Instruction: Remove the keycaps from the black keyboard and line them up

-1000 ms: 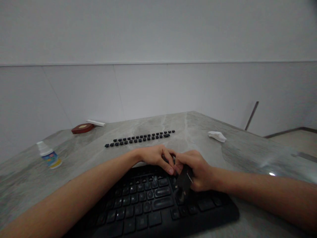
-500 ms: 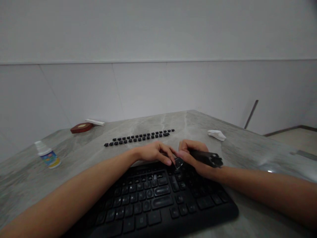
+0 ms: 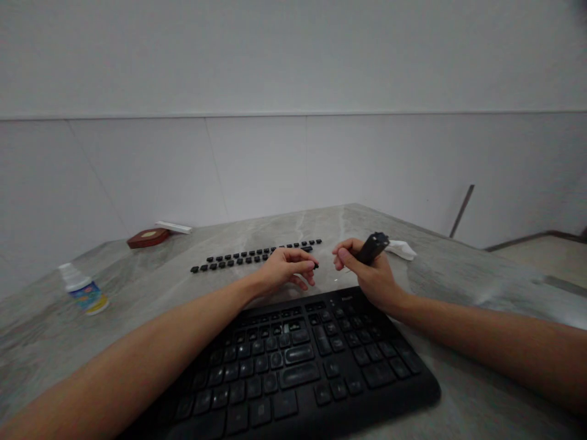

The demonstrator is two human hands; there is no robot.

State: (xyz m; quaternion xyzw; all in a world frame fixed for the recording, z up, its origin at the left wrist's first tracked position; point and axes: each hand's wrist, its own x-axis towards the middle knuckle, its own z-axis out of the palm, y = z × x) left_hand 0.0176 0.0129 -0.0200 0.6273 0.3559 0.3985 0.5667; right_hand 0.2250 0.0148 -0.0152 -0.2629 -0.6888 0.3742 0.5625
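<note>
My left hand (image 3: 291, 269) is above the far edge of the black keyboard (image 3: 300, 373), its thumb and forefinger pinching a small black keycap (image 3: 316, 266). To its right, my right hand (image 3: 367, 269) is closed around the black handle of a keycap puller (image 3: 373, 246), which tilts up and away. The puller's thin working end is hard to make out. Along the keyboard's top row, several key positions show bare sockets (image 3: 293, 327). Past the left hand, two rows of loose black keycaps (image 3: 229, 263) lie on the table, partly hidden by its fingers.
A white spray bottle with a blue and yellow label (image 3: 85, 292) is at the left. A reddish-brown box (image 3: 147, 238) and a white strip (image 3: 174, 227) lie at the back left. Crumpled white tissue (image 3: 402, 249) rests behind my right hand on the grey marbled table (image 3: 449, 287).
Both hands have lifted off the keyboard's upper right part and moved farther back. A keycap now shows in my left fingers. The puller's handle has swung more upright.
</note>
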